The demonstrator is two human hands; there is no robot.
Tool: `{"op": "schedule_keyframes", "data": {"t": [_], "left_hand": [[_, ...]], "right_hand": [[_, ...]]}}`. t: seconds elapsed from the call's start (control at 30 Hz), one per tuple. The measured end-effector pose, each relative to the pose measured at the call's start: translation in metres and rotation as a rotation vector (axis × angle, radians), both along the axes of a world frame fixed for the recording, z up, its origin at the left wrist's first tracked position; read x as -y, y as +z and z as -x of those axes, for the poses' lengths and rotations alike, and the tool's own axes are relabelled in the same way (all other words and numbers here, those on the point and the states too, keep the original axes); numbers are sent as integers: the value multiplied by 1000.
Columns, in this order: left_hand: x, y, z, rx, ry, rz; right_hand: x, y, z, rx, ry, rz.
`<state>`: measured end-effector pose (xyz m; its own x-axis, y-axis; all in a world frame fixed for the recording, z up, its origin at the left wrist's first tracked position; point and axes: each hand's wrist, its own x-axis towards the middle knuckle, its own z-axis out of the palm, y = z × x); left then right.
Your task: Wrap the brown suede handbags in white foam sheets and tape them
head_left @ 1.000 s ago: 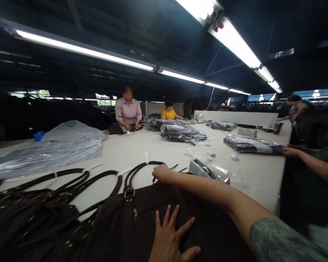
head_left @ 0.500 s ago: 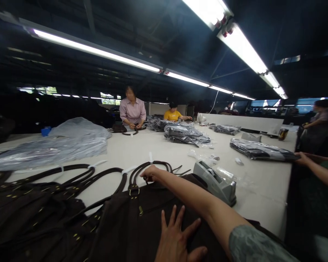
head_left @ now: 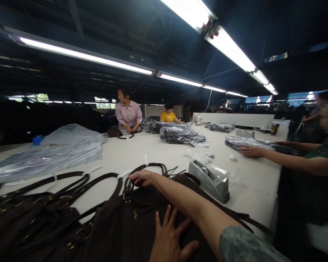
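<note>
White table (head_left: pixel 125 154): bag (head_left: pixel 139 234) is steadied by splayed left hand (head_left: pixel 168 236); right hand (head_left: pixel 140 177), grip unclear, is shifted left along handle (head_left: pixel 158 165).

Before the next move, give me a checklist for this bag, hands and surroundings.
1. Left hand flat on the dark bag: ok.
2. Right hand gripping the handle: cannot tell.
3. White tie on the handle: ok.
4. Bag apart from neighbouring bags: not ok, they crowd its left edge.
5. Tape dispenser upright: ok.
6. Co-worker's hand away from the bag: ok.
</note>
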<state>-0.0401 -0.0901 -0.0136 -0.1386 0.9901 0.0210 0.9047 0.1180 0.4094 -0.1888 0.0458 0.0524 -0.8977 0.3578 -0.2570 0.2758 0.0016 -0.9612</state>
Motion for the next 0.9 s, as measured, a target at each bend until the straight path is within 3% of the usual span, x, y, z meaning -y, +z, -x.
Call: {"op": "schedule_keyframes", "data": {"t": [0.17,0.27,0.37,0.6,0.9], "left_hand": [[2,3,0,51,29,-8],[2,11,-3,55,60,37],[2,12,-2,64,60,43],[4,-3,3,112,37,-20],[1,3,3,131,43,-28]], "right_hand": [[-65,11,-32,190,41,-284],[-93,5,-52,322,136,-400],[-105,-6,-64,401,229,-471],[-95,-12,-51,387,204,-517],[-63,-36,-31,248,60,-393]]}}
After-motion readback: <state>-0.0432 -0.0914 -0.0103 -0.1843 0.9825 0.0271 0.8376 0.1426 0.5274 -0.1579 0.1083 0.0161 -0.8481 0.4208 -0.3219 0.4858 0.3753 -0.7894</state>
